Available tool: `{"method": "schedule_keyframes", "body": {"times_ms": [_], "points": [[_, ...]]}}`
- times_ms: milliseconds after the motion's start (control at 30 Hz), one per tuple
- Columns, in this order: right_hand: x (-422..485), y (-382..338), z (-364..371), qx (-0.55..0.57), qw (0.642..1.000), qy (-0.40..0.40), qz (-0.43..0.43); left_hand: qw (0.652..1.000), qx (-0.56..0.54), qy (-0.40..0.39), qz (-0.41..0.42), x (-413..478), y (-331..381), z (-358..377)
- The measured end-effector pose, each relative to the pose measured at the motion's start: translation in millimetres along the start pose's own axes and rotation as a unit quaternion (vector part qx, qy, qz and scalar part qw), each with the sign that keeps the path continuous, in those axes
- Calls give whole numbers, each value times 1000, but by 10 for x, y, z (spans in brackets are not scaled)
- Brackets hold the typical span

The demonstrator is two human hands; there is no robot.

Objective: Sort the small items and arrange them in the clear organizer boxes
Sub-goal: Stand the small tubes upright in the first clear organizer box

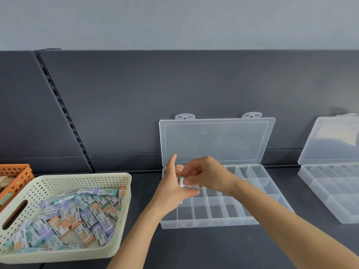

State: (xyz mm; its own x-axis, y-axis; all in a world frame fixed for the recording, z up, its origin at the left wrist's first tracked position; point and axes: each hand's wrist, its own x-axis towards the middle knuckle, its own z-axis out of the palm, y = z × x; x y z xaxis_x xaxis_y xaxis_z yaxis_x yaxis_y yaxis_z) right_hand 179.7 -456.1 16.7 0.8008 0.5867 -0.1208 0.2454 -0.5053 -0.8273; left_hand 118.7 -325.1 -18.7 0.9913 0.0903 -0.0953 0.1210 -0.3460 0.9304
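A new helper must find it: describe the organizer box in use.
On the dark counter, find the cream basket at left. Just right of it sits a clear organizer box, lid open. Unlike the other clear box far right, the left hand and right hand hover over it.

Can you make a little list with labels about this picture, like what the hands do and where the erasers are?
left hand: holds a few small erasers above the box
right hand: pinches one of them
open organizer box: lid up, front compartments hold nothing
cream basket: loose erasers in orange, purple and teal
second organizer box: far right, lid up
orange basket: left edge
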Motion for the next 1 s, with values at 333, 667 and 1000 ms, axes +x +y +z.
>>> {"method": "schedule_keyframes", "body": {"times_ms": [333,667,1000], "points": [[-43,77,-56,44,995,60,69,998,-60,-28,-23,22,-100,-45],[-97,150,-37,48,994,98,15,999,-45,-25,-1,32,-124,12],[-135,204,-116,-69,994,67,-48,993,70,-6,91,15,-81,113]]}}
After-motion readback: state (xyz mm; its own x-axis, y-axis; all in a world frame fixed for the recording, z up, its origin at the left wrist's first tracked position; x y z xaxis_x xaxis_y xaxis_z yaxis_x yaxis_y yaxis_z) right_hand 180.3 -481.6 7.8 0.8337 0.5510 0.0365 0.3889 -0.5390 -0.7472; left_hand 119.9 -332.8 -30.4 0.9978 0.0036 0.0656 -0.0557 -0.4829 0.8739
